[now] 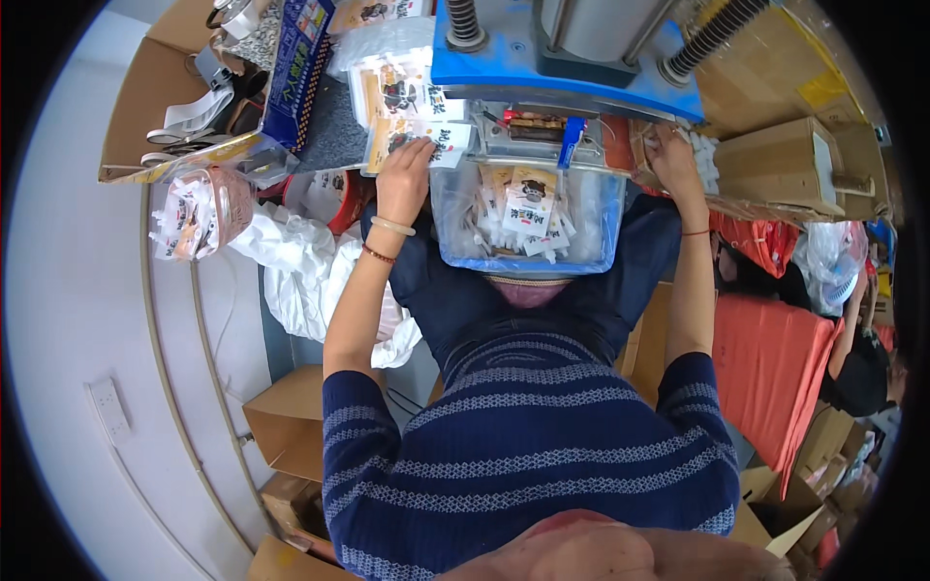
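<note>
My left hand [407, 172] is on a white and tan printed pouch [444, 137] at the front edge of the work surface. Its fingers are together and closed over the pouch, with the thumb hidden. More printed pouches [387, 89] lie in a stack just beyond. On the right, my right hand [672, 160] reaches among small white plastic caps [703, 160] beside the press, fingers curled together; whatever is between them is too small to make out. Between my hands, a clear blue-rimmed plastic bin [525, 263] on my lap holds several spouted pouches [531, 198].
A blue press plate [572, 82] with springs and a metal cylinder stands ahead. Beneath it lie a metal base and a blue clip-like piece [572, 143]. A carton [780, 165] stands right, a pouch-filled tub [201, 208] hangs left, and another person [857, 353] is at far right.
</note>
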The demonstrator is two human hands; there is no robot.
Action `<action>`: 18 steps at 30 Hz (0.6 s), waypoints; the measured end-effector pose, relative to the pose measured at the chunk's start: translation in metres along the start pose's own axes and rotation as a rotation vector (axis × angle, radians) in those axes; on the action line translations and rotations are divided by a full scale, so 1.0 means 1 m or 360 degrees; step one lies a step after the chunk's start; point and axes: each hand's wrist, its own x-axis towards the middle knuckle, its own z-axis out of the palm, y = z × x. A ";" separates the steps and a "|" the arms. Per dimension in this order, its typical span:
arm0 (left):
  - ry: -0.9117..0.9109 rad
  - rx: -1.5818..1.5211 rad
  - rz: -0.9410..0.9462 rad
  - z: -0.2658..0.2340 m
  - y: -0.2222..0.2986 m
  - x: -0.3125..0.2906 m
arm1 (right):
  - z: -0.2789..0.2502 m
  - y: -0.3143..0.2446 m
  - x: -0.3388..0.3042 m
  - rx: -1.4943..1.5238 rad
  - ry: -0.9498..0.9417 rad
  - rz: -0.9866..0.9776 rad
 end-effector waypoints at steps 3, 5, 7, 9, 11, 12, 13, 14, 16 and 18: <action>-0.0073 0.0048 -0.0002 -0.006 -0.006 0.001 | -0.010 -0.008 -0.004 0.0069 0.0075 0.0078; -0.0060 0.0045 -0.0078 -0.010 -0.001 0.000 | -0.027 -0.021 -0.011 0.0061 0.0284 0.0002; 0.0015 -0.0292 -0.0300 -0.017 0.017 0.002 | -0.044 -0.032 -0.027 0.0028 0.0323 0.0039; -0.0009 -0.1150 -0.0917 -0.032 0.062 0.008 | -0.060 -0.066 -0.043 0.0471 0.0237 0.0131; -0.0117 -0.1552 -0.1151 -0.039 0.086 0.005 | -0.062 -0.111 -0.063 0.1046 0.0039 0.0198; -0.0216 -0.1589 -0.1197 -0.040 0.094 0.007 | -0.057 -0.132 -0.071 0.1166 -0.0035 0.0196; -0.0236 -0.1672 -0.1180 -0.034 0.097 0.004 | -0.050 -0.152 -0.076 0.1312 -0.0088 0.0187; -0.0254 -0.1681 -0.1173 -0.029 0.103 0.006 | -0.044 -0.165 -0.079 0.1445 -0.0131 0.0186; -0.0352 -0.1771 -0.1215 -0.026 0.114 0.010 | -0.045 -0.181 -0.070 0.1490 -0.0055 0.0161; -0.0358 -0.1830 -0.1211 -0.024 0.123 0.014 | -0.051 -0.186 -0.056 0.1420 0.0103 -0.0003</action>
